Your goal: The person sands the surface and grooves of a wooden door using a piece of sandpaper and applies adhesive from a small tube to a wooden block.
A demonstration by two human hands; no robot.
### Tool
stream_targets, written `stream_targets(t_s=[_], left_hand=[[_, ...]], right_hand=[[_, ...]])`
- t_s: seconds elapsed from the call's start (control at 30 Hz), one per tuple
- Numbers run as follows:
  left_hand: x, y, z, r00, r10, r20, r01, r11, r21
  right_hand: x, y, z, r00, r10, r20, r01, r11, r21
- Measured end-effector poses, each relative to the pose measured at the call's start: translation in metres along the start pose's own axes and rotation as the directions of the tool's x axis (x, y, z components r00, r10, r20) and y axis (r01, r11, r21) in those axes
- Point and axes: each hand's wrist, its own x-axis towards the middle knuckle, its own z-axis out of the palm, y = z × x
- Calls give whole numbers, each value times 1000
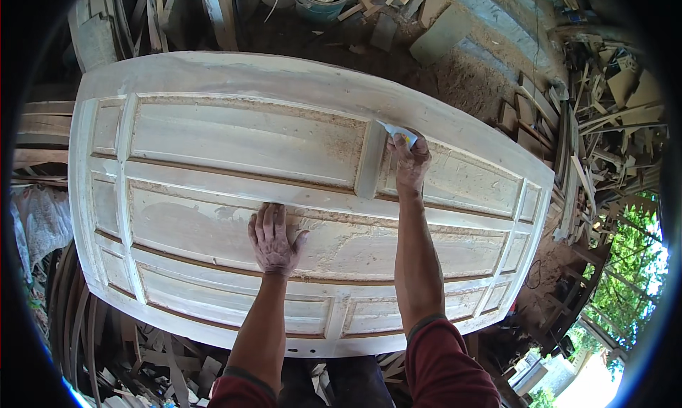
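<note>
A large pale wooden panel door (284, 188) lies flat before me, with dust and shavings along its recessed panels. Between the fingers of my right hand (410, 163) is a small white glue bottle (400, 133) with a narrow nozzle. The nozzle points up and left, close to the joint where a short cross rail (371, 159) meets the far long rail. My left hand (275, 241) rests flat on the middle panel, its fingers stretched toward the molding. Whether glue is coming out cannot be made out.
Scrap wood (611, 110) is heaped at the right, and boards (42, 131) are stacked at the left. Beyond the door's far edge stands a dark green bucket (323, 10) among offcuts. Sawdust covers the ground at the upper right. More scraps lie below the near edge.
</note>
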Motion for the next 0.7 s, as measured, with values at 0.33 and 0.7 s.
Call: stream_targets(t_s=[0.33, 0.7], left_hand=[[2, 1, -2, 1000, 1, -8, -1, 1000, -24], [1, 2, 0, 1000, 3, 2, -3, 1000, -6]], right_hand=[[2, 3, -1, 999, -39, -2, 39, 993, -115], [2, 1, 1, 998, -60, -17, 57, 986, -159]])
